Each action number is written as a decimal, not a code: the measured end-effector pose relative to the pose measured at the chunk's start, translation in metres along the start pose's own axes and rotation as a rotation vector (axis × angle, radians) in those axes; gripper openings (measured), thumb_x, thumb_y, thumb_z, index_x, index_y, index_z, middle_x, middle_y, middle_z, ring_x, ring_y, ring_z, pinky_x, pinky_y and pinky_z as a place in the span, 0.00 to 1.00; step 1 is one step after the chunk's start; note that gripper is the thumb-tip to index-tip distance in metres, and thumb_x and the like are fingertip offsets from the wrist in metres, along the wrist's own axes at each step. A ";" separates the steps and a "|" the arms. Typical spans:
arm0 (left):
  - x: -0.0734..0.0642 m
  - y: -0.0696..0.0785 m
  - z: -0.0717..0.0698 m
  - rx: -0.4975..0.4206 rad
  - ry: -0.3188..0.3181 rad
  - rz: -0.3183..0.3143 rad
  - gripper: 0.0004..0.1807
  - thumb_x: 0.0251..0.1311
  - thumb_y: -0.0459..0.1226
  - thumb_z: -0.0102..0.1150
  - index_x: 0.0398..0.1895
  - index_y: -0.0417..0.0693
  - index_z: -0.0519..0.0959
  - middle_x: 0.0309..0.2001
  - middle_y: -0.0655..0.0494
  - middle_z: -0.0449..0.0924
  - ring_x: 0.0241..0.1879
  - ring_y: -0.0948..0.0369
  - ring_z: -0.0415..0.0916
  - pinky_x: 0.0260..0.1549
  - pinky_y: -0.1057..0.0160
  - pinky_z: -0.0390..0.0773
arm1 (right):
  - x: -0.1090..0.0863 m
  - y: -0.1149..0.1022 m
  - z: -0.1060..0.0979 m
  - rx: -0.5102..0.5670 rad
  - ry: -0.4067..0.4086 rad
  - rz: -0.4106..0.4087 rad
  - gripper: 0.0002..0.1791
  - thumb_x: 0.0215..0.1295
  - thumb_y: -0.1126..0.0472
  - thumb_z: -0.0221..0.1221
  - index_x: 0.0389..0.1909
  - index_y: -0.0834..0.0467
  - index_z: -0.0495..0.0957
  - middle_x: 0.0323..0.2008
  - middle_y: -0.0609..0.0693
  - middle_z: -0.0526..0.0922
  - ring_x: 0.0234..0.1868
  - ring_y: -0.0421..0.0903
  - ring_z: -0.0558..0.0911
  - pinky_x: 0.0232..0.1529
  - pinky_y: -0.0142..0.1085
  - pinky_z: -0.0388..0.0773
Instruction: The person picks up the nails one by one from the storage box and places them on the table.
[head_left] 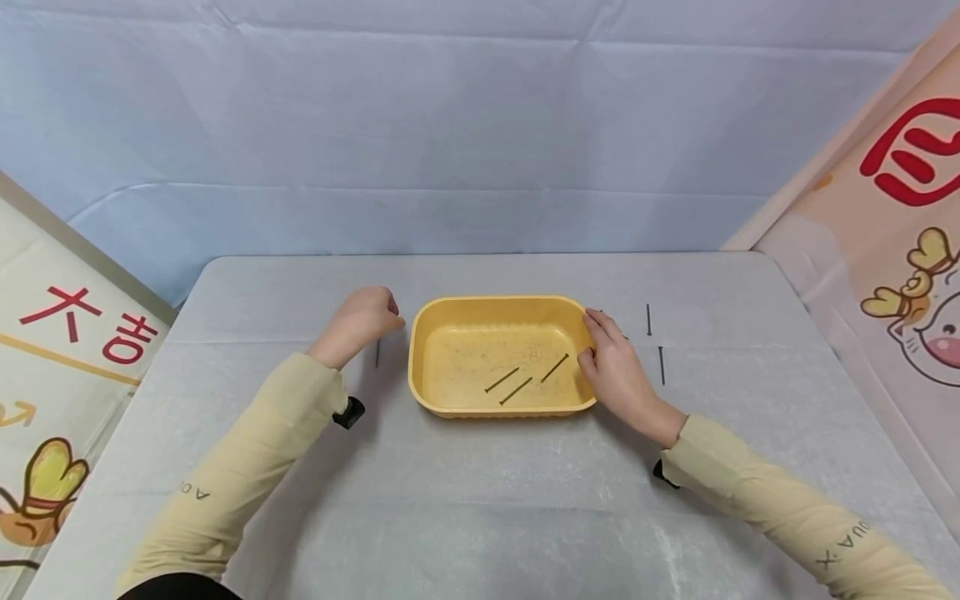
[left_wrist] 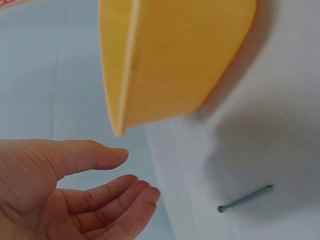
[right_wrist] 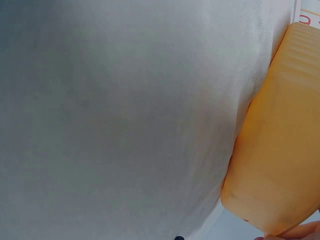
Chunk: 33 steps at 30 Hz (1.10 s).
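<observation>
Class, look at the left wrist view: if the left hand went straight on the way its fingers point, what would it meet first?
Probably the tabletop, between the yellow tray and the dark screw or nail. The left hand seems to aim there, but its height above the surface is unclear.

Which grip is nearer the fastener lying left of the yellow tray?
Left. The left grip is raised near the fastener; the right grip is across the yellow tray, at its right end.
</observation>
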<state>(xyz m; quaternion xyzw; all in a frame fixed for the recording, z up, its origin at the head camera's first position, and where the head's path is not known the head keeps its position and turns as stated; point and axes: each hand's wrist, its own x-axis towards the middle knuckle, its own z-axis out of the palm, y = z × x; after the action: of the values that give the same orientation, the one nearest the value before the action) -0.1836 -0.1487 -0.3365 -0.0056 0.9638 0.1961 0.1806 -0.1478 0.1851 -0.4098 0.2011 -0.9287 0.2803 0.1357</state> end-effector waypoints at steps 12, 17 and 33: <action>-0.006 0.028 -0.010 0.067 -0.001 0.051 0.14 0.56 0.37 0.54 0.43 0.38 0.75 0.44 0.46 0.76 0.42 0.52 0.73 0.41 0.56 0.75 | 0.000 0.000 0.000 -0.010 0.003 -0.004 0.26 0.55 0.75 0.49 0.57 0.78 0.63 0.59 0.69 0.63 0.43 0.56 0.72 0.30 0.39 0.71; -0.006 0.039 -0.011 0.115 -0.005 0.103 0.14 0.57 0.37 0.55 0.44 0.38 0.76 0.43 0.46 0.77 0.41 0.53 0.74 0.40 0.57 0.76 | 0.000 0.000 0.000 -0.008 0.004 -0.009 0.26 0.55 0.75 0.49 0.57 0.78 0.63 0.59 0.69 0.63 0.45 0.56 0.72 0.31 0.40 0.71; -0.006 0.066 -0.004 0.234 0.038 0.280 0.13 0.57 0.36 0.56 0.43 0.39 0.77 0.42 0.49 0.78 0.41 0.55 0.74 0.40 0.59 0.76 | 0.000 0.001 0.000 -0.008 -0.001 0.003 0.26 0.55 0.75 0.49 0.57 0.78 0.63 0.58 0.69 0.64 0.50 0.58 0.71 0.34 0.42 0.73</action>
<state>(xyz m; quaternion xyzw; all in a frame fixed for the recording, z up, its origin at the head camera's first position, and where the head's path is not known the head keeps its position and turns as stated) -0.1850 -0.0900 -0.3060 0.1458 0.9746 0.1058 0.1328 -0.1486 0.1854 -0.4105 0.1994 -0.9303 0.2765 0.1357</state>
